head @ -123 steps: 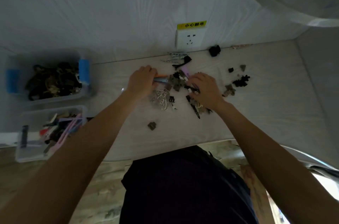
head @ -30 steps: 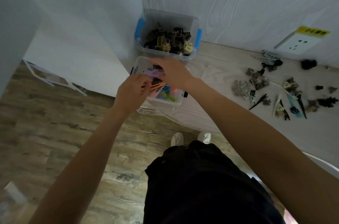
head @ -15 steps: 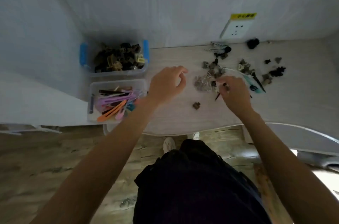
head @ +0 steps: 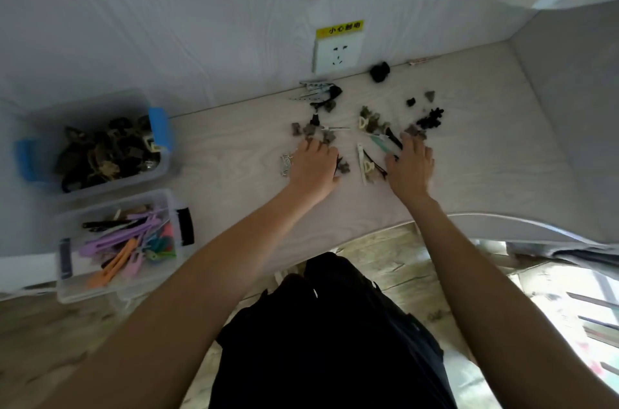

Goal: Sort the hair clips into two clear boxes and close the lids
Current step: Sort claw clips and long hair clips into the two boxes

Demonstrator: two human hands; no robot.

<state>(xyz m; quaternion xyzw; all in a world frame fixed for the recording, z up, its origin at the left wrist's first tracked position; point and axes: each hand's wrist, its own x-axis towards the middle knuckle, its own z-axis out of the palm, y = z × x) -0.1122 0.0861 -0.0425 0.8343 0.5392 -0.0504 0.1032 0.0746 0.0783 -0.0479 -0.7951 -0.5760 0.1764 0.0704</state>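
Loose hair clips (head: 368, 127) lie scattered on the pale table (head: 234, 147) below a wall socket. My left hand (head: 313, 164) rests palm down on the left part of the pile, fingers over small dark claw clips (head: 311, 130). My right hand (head: 410, 162) lies on the right part, fingertips at long flat clips (head: 383, 142). Whether either hand grips a clip is hidden. At the left stand two open clear boxes: the far box (head: 160, 170) holds dark claw clips, the near box (head: 167, 200) holds coloured flat clips.
A wall socket (head: 337, 55) with a yellow label sits on the wall behind the pile. A black fluffy piece (head: 380, 71) lies by the wall. The table's front edge curves near my body; wooden floor lies below. A grey wall closes the right side.
Both hands left the near box after dropping coloured clips there and moved right to the loose pile. The left hand has now come down onto the clips.
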